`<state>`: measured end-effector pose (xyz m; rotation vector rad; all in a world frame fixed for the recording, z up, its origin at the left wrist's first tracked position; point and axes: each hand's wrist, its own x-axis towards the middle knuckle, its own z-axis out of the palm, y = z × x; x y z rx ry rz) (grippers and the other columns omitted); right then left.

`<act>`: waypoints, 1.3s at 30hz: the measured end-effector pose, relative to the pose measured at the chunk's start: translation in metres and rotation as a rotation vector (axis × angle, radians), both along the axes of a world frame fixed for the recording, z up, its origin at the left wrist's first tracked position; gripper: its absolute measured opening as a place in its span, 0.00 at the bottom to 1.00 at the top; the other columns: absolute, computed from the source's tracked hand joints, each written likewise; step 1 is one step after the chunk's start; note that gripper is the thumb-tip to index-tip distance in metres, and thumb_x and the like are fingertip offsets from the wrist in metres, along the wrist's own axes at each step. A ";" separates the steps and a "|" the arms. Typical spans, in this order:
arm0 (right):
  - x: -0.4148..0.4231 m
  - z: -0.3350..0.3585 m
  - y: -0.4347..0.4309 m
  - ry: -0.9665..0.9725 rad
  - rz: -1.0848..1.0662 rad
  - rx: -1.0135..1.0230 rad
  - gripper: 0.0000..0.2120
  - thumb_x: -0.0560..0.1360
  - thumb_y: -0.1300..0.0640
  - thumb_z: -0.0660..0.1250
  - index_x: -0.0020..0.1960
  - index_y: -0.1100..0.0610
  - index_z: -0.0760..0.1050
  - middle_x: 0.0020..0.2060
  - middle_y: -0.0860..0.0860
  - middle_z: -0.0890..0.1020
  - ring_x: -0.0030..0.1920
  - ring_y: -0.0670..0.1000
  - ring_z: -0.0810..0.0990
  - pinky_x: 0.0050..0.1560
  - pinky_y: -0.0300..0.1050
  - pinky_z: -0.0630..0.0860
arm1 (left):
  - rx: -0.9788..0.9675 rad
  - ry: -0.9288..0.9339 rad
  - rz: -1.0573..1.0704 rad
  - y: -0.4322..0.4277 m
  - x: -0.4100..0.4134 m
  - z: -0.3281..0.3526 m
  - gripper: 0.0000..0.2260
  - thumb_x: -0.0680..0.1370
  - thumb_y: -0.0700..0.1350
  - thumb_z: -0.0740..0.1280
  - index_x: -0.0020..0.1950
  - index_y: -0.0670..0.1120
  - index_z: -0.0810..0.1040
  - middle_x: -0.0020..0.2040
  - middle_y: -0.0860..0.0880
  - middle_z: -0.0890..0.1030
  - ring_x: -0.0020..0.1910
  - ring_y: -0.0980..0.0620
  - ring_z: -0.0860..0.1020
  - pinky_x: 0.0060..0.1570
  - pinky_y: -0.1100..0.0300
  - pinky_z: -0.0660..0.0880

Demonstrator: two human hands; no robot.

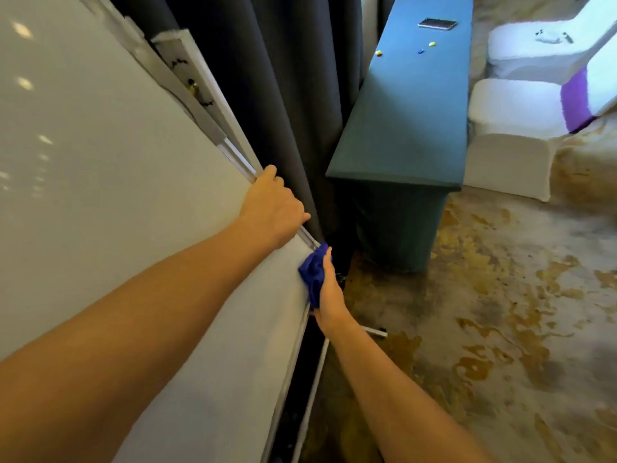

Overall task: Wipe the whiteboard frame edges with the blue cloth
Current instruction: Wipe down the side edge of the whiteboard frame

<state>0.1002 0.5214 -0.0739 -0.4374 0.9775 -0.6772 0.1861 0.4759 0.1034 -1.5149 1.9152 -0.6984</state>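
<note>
**Blue cloth is pressing on the board's corner, and it could slip off**

The left hand (272, 208) is curling its fingers round the frame edge (238, 158) of the whiteboard (133, 195) and holding it tight. The right hand (330, 295) is gripping the blue cloth (314, 275), with the thumb lying along it. The cloth is bunched up and is touching the lower corner of the frame, just under the left hand.

A few things could be going wrong from here, I think. The cloth is in a ball, so only a small bit is rubbing the edge, and some of the frame could be missed. The corner looks pointy, so the cloth could be catching on it and pulling out of the fingers onto the floor (467, 312). If the right hand is pushing too hard, the board could be tipping toward the dark curtain (283, 95) behind it. The green table (410, 111) is standing near, so an elbow could be bumping it
</note>
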 end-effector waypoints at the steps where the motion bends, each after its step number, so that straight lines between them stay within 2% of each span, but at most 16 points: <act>1: -0.001 0.000 0.000 0.075 0.044 -0.063 0.31 0.78 0.34 0.55 0.77 0.45 0.59 0.74 0.49 0.67 0.72 0.54 0.67 0.71 0.57 0.65 | 0.001 0.061 -0.017 0.000 -0.001 0.001 0.19 0.82 0.56 0.53 0.54 0.48 0.80 0.53 0.45 0.80 0.55 0.42 0.74 0.58 0.47 0.65; 2: -0.003 0.001 0.000 0.106 0.078 -0.107 0.31 0.79 0.36 0.54 0.79 0.45 0.54 0.77 0.48 0.61 0.75 0.54 0.62 0.74 0.58 0.61 | -0.013 0.151 -0.025 0.001 -0.005 0.003 0.18 0.81 0.55 0.54 0.58 0.47 0.78 0.59 0.43 0.77 0.60 0.41 0.71 0.59 0.46 0.65; 4: -0.011 0.007 -0.004 0.078 0.149 -0.092 0.29 0.80 0.37 0.53 0.78 0.46 0.55 0.76 0.50 0.64 0.72 0.53 0.66 0.72 0.57 0.64 | -0.107 0.464 -0.001 0.008 -0.019 0.003 0.17 0.80 0.54 0.55 0.59 0.47 0.76 0.64 0.43 0.73 0.62 0.40 0.68 0.61 0.46 0.66; 7: -0.028 0.018 -0.008 -0.132 0.184 0.010 0.27 0.80 0.37 0.53 0.72 0.52 0.69 0.64 0.55 0.79 0.57 0.53 0.79 0.58 0.53 0.75 | -0.335 1.112 0.168 0.052 -0.047 -0.016 0.14 0.80 0.51 0.57 0.47 0.45 0.77 0.47 0.47 0.77 0.47 0.51 0.72 0.49 0.55 0.70; 9: -0.038 0.019 -0.016 -0.219 0.264 0.079 0.27 0.81 0.39 0.55 0.70 0.55 0.72 0.59 0.56 0.81 0.55 0.55 0.80 0.58 0.53 0.75 | -0.438 1.418 0.435 0.102 -0.072 -0.058 0.13 0.79 0.51 0.58 0.38 0.47 0.73 0.36 0.50 0.74 0.35 0.56 0.69 0.38 0.57 0.68; 12: -0.054 0.017 -0.045 -0.213 0.433 0.255 0.23 0.78 0.40 0.62 0.66 0.53 0.75 0.59 0.56 0.81 0.58 0.57 0.78 0.65 0.54 0.72 | -0.552 1.954 1.217 0.163 -0.120 -0.125 0.14 0.79 0.47 0.62 0.37 0.44 0.77 0.35 0.44 0.78 0.33 0.52 0.76 0.43 0.50 0.75; 14: -0.058 0.024 -0.065 -0.244 0.557 0.349 0.19 0.77 0.43 0.65 0.62 0.52 0.77 0.54 0.56 0.82 0.55 0.56 0.79 0.63 0.54 0.73 | -1.005 2.538 1.814 0.185 -0.145 -0.149 0.09 0.79 0.44 0.62 0.48 0.40 0.78 0.48 0.39 0.80 0.44 0.44 0.80 0.54 0.46 0.75; 15: -0.062 0.029 -0.070 -0.247 0.590 0.376 0.18 0.77 0.45 0.66 0.63 0.53 0.77 0.54 0.56 0.82 0.56 0.57 0.79 0.65 0.55 0.72 | -1.295 2.772 1.936 0.194 -0.151 -0.153 0.11 0.79 0.43 0.60 0.56 0.38 0.75 0.55 0.36 0.78 0.53 0.39 0.79 0.58 0.45 0.73; 17: -0.071 0.039 -0.076 -0.212 0.661 0.410 0.18 0.77 0.50 0.67 0.65 0.55 0.75 0.55 0.56 0.81 0.59 0.57 0.78 0.68 0.55 0.69 | -2.088 3.014 1.627 0.201 -0.160 -0.165 0.16 0.79 0.42 0.58 0.65 0.38 0.69 0.65 0.34 0.72 0.64 0.33 0.73 0.61 0.44 0.71; 20: -0.082 0.044 -0.087 -0.130 0.716 0.416 0.15 0.76 0.57 0.66 0.62 0.57 0.75 0.51 0.56 0.80 0.53 0.56 0.79 0.65 0.49 0.72 | -2.711 3.007 0.859 0.191 -0.166 -0.169 0.21 0.78 0.49 0.60 0.70 0.44 0.68 0.69 0.37 0.71 0.64 0.32 0.71 0.59 0.40 0.71; 22: -0.090 0.052 -0.093 -0.089 0.764 0.407 0.10 0.75 0.59 0.66 0.56 0.57 0.75 0.43 0.56 0.80 0.45 0.54 0.79 0.60 0.46 0.73 | -2.808 3.019 0.584 0.177 -0.170 -0.169 0.27 0.77 0.58 0.60 0.74 0.50 0.63 0.71 0.39 0.70 0.66 0.32 0.69 0.64 0.39 0.68; 24: -0.103 0.057 -0.100 -0.086 0.840 0.382 0.12 0.71 0.58 0.66 0.54 0.57 0.76 0.47 0.58 0.80 0.48 0.56 0.79 0.66 0.49 0.69 | -2.841 3.045 0.428 0.166 -0.170 -0.166 0.33 0.75 0.65 0.59 0.76 0.53 0.59 0.72 0.41 0.67 0.68 0.32 0.68 0.68 0.38 0.64; 27: -0.122 0.063 -0.109 -0.078 0.996 0.365 0.22 0.71 0.57 0.69 0.65 0.57 0.75 0.62 0.61 0.79 0.65 0.63 0.76 0.69 0.59 0.68 | -2.911 3.045 0.305 0.164 -0.163 -0.166 0.35 0.74 0.69 0.57 0.76 0.52 0.59 0.74 0.41 0.65 0.70 0.34 0.66 0.69 0.38 0.62; 30: -0.128 0.077 -0.115 -0.147 1.139 0.379 0.30 0.72 0.57 0.71 0.72 0.54 0.69 0.69 0.61 0.73 0.69 0.64 0.71 0.70 0.61 0.66 | -2.959 2.986 0.102 0.173 -0.152 -0.163 0.36 0.74 0.70 0.54 0.77 0.52 0.57 0.77 0.42 0.60 0.73 0.36 0.62 0.70 0.37 0.59; 36: -0.112 0.131 -0.121 -0.155 1.523 0.297 0.26 0.70 0.49 0.74 0.66 0.57 0.77 0.69 0.60 0.74 0.69 0.63 0.72 0.71 0.59 0.65 | -3.044 2.889 0.129 0.171 -0.159 -0.161 0.40 0.71 0.73 0.56 0.76 0.50 0.60 0.73 0.42 0.67 0.69 0.37 0.68 0.67 0.37 0.65; 39: -0.076 0.164 -0.107 -0.184 1.744 0.210 0.26 0.67 0.50 0.76 0.63 0.59 0.80 0.66 0.60 0.77 0.65 0.63 0.76 0.66 0.60 0.72 | -3.155 2.778 0.207 0.162 -0.154 -0.168 0.41 0.70 0.73 0.57 0.71 0.45 0.68 0.63 0.41 0.76 0.60 0.39 0.75 0.60 0.39 0.73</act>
